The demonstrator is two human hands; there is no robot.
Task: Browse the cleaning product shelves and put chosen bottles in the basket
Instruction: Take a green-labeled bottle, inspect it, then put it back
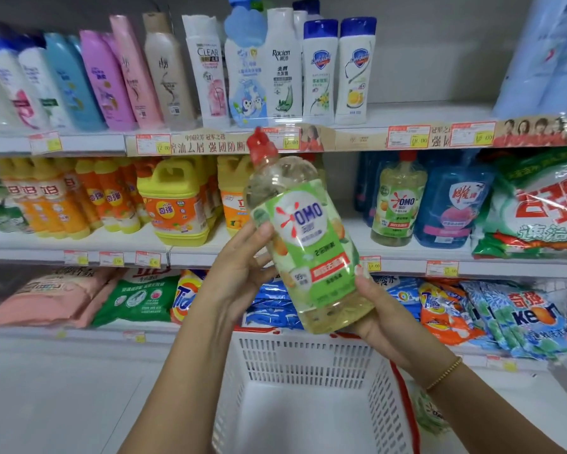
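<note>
I see both hands on the bottle (305, 244). The left hand (243, 267) holds its left side at mid-height, thumb on the front of the green label and fingers going behind. The right hand (383, 319) grips the base from the right, thumb lying along the label's lower edge. A bead bracelet (444, 373) sits on the right wrist.

The bottle is clear, filled with pale yellow liquid and topped by a red cap (259, 142). It tilts so that the cap leans up and to the left. The label reads OMO.

The bottle is in the air, above the far rim of the basket (308, 358) and not inside it. The basket is white and slotted, with a red handle (403, 404) down its right side.

Behind the hands stand the shelves (406, 257):
- Top: shampoo bottles (206, 70).
- Middle: a yellow jug (177, 204) to the left of the held bottle, and a second OMO bottle (398, 201) to its right, next to a blue pouch (452, 208).
- Bottom: powder bags (138, 296).
</note>
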